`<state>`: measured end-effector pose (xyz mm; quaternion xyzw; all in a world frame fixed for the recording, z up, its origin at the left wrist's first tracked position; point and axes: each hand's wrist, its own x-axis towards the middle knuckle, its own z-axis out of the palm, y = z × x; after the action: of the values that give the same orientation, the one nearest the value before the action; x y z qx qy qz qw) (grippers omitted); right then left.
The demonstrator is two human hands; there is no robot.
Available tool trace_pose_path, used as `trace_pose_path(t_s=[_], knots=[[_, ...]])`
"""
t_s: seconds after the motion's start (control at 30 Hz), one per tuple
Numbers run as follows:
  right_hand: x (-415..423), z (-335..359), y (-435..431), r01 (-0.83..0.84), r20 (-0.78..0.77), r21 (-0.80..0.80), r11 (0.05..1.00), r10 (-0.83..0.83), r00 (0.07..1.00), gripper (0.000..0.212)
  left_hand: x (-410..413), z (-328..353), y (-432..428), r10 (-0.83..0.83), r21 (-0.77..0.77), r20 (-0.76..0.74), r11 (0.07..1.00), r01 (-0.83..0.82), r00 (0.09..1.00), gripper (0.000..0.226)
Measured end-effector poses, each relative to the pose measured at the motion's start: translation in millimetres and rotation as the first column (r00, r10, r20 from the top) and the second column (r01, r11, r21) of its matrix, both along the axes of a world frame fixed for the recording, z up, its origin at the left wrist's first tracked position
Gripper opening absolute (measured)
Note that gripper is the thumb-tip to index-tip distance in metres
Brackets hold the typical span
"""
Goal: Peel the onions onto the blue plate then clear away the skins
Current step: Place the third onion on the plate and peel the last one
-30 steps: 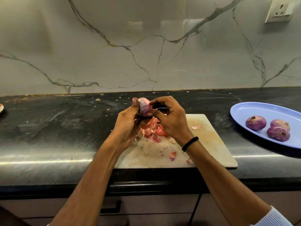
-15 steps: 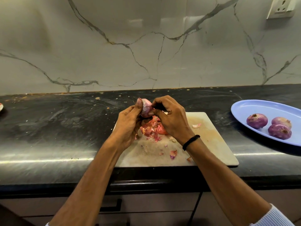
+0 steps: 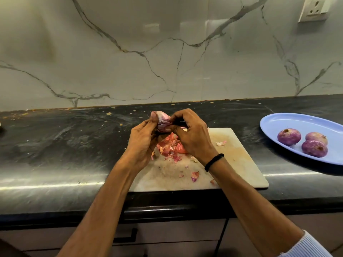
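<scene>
Dark tabletop [image 3: 55, 145], cutting board [image 3: 237, 164]: left hand [image 3: 141, 140] has its grip curled round the onion [image 3: 164, 118] above the board; right hand [image 3: 193, 136] pinches its skin [image 3: 161, 126]. Judged light, firm, slippery once bared; papery skin best taken at a loose edge.

Single view: head cam, wide-angle, worn by person at front edge of tabletop [image 3: 55, 145]. Faces fwd and down, roughly square-on to marble wall [image 3: 130, 52]. Close range: forearms enter from bottom; left hand [image 3: 143, 140], right hand [image 3: 193, 138] near frame ctr. At right edge, blue plate [image 3: 278, 123] cropped; socket [image 3: 313, 10] in top-right corner.
</scene>
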<state>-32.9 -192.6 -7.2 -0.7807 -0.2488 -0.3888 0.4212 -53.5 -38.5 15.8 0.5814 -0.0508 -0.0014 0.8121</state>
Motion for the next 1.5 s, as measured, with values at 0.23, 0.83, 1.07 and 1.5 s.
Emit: trace_pose_path(t_s=[0.23, 0.83, 1.07, 1.5], knots=[[-2.3, 0.5, -0.2, 0.053, 0.137, 0.034, 0.998, -0.057, 0.989, 0.015, 1.2, -0.4, -0.3, 0.029, -0.025, 0.007, 0.999, -0.029, 1.000, 0.058], [-3.7, 0.2, 3.6, 0.059, 0.103, -0.147, 0.987, -0.044, 0.994, 0.052, 5.6, -2.2, 3.6, 0.085, -0.019, 0.002, 0.996, -0.085, 0.996, 0.050], [-5.2, -3.2, 1.6, 0.056, 0.219, -0.084, 0.995, -0.037, 0.975, 0.024, 2.5, -0.2, 2.4, 0.052, 0.015, 0.038, 0.999, -0.053, 0.998, 0.051], [-3.4, -1.5, -0.2, 0.166, 0.138, 0.055, 0.985, -0.172, 0.975, 0.009, 1.2, 3.5, 2.4, 0.056, -0.104, -0.041, 0.993, -0.060, 0.998, 0.059]])
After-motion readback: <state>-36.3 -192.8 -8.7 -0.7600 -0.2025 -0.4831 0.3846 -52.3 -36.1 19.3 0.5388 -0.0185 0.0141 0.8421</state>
